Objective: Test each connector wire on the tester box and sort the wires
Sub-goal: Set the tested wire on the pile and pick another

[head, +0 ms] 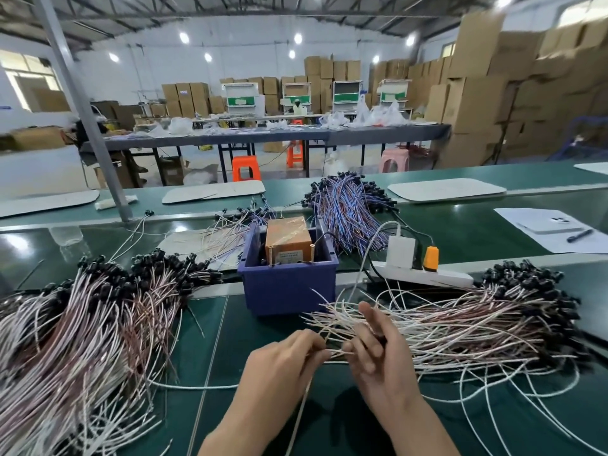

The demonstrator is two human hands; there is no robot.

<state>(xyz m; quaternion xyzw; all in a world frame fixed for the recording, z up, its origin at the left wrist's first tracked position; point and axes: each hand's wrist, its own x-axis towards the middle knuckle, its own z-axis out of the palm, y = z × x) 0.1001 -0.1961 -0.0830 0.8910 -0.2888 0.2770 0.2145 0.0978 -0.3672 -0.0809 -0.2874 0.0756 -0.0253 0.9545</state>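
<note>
Nearest the camera, a few thin white wire ends (332, 352) are pinched between the curled fingers and thumb of the left hand (286, 357). The same strands are held between the thumb and fingers of the right hand (378, 360), whose index finger is raised straight. Both hands are placed over the smooth, glossy dark green table mat (204, 340).

The strands are drawn from the left edge of a loose, fanned heap of white and reddish-brown wires with black moulded connectors (477, 327), spread on the mat to the right. A second, denser heap of the same wires (82, 324) is laid to the left.

Between the heaps, just beyond the hands, a rectangular dark blue plastic bin (286, 291) is set. The orange-brown tester box (289, 238), wrapped in shiny clear film, is stood inside it. A long white plastic power strip (424, 274) is seen just right of the bin, with a white adapter (399, 251) and an orange plug (431, 258) seated in it.

Behind, a bundle of blue and purple wires (348, 205) is piled. Farther off, stacked brown cardboard cartons (477, 93) are ranged along the wall.
</note>
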